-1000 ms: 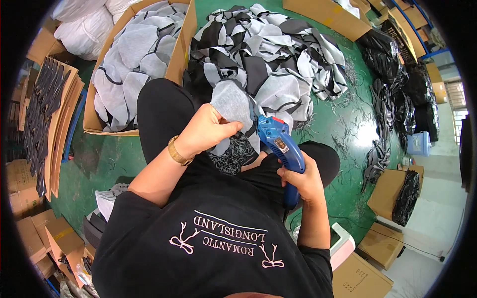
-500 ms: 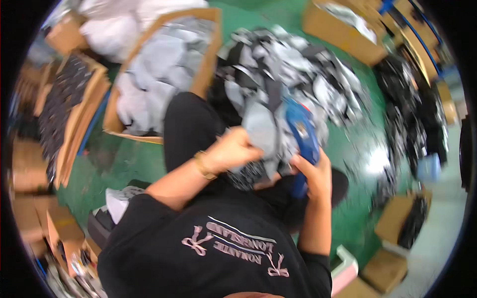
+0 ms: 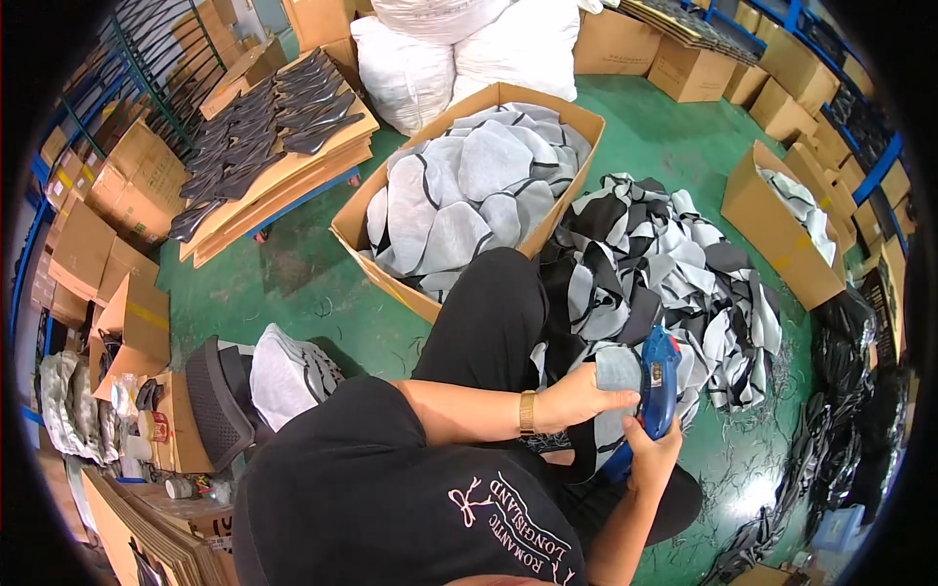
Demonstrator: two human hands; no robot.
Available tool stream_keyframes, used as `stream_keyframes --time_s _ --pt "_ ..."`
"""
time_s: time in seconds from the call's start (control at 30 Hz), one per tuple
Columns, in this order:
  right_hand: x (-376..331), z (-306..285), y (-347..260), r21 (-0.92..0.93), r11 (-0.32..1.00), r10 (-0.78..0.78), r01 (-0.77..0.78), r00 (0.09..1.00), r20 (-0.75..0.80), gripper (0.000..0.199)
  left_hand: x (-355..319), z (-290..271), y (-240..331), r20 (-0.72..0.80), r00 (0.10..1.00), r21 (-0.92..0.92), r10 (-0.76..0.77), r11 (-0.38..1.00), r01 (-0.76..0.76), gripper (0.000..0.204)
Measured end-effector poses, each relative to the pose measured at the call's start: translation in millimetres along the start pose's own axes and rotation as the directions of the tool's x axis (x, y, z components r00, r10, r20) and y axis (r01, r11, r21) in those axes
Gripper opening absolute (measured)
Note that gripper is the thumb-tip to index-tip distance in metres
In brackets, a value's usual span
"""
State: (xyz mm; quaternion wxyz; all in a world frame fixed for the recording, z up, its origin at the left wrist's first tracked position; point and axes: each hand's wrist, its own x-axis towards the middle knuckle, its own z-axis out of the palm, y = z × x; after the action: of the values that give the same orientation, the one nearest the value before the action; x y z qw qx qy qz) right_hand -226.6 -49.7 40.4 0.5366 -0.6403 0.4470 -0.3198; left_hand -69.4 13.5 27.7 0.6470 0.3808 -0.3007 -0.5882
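My left hand (image 3: 578,398), with a gold bracelet at the wrist, grips a grey fabric piece (image 3: 618,373) over my lap. My right hand (image 3: 653,451) is closed around the handle of a blue tagging gun (image 3: 657,383), its tip pressed against that grey piece. Just beyond my hands lies a heap of black, white and grey fabric pieces (image 3: 664,278) on the green floor. An open cardboard box (image 3: 386,256) full of grey pieces stands to the left of my black-trousered knee.
White sacks (image 3: 459,54) stand behind the box. A low cart (image 3: 283,166) carries cardboard sheets and dark shaped pieces at the left. More cardboard boxes (image 3: 772,230) ring the floor at right and back. Black bags (image 3: 860,361) lie at the right. A black seat (image 3: 210,400) sits at my left.
The head has turned, so the scene has shifted right and the box is now in front-left. Both hands keep their hold on the grey piece and the blue gun.
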Motion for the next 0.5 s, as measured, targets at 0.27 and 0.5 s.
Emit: stream_keyframes --time_s 0.27,0.5 --pt "-5.1 -8.7 -11.5 0.212 0.968 0.141 -0.136 0.990 -0.011 0.028 11.5 -25.0 28.6 -0.198 0.979 0.025 -0.046 0.998 0.052 0.020" --pt "-36.4 -30.8 -5.0 0.277 0.925 0.230 -0.260 0.964 0.135 0.034 25.7 -46.1 28.0 -0.221 0.975 -0.142 -0.036 0.990 0.004 0.017"
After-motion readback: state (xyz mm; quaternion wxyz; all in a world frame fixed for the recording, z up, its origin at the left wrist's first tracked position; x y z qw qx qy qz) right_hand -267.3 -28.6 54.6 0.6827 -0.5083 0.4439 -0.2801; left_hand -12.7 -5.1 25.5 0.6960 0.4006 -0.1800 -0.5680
